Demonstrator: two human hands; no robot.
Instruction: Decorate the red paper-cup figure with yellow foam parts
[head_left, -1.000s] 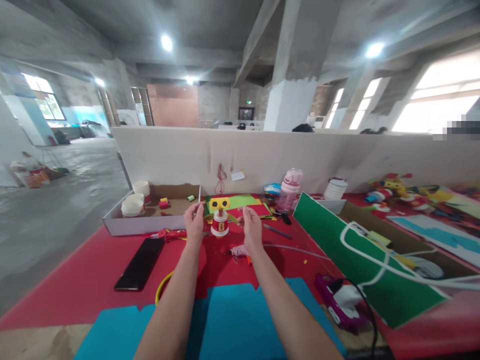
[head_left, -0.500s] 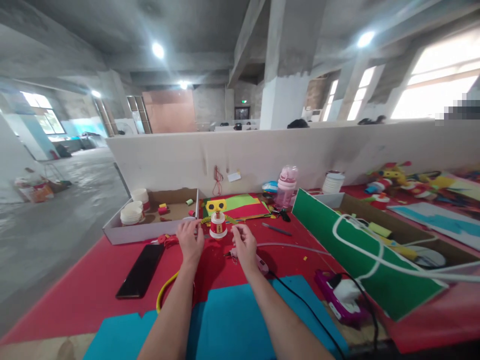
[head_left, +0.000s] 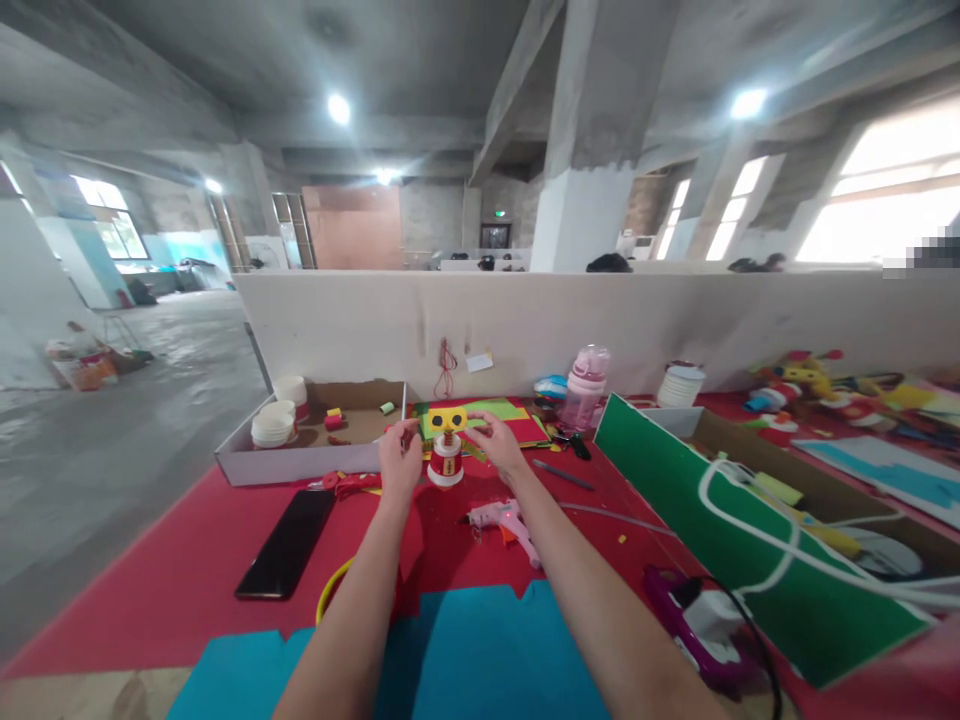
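Observation:
A small toy figure made from a red and white paper cup (head_left: 445, 464) stands upright on the red table, topped by a yellow head (head_left: 448, 420) with two black eyes on a coiled paper neck. My left hand (head_left: 401, 455) is just left of the head, its fingers drawn together. On the other side, my right hand (head_left: 493, 440) has thumb and forefinger close together near the head's right edge. What either hand pinches is too small to make out. A pink glue gun (head_left: 504, 518) lies below my right hand.
A black phone (head_left: 286, 545) and a shallow box (head_left: 300, 466) with paper cups are at left. Coloured sheets (head_left: 517, 425) lie behind the toy. To the right are a pink bottle (head_left: 585, 388), a green-sided box (head_left: 720, 520) and a purple power strip (head_left: 694, 640). Blue sheets (head_left: 495, 650) lie in front.
Both hands have risen from beside the cup to the height of the yellow head. The folded strips seen stretching from the toy towards my hands no longer show clearly. The view has shifted slightly.

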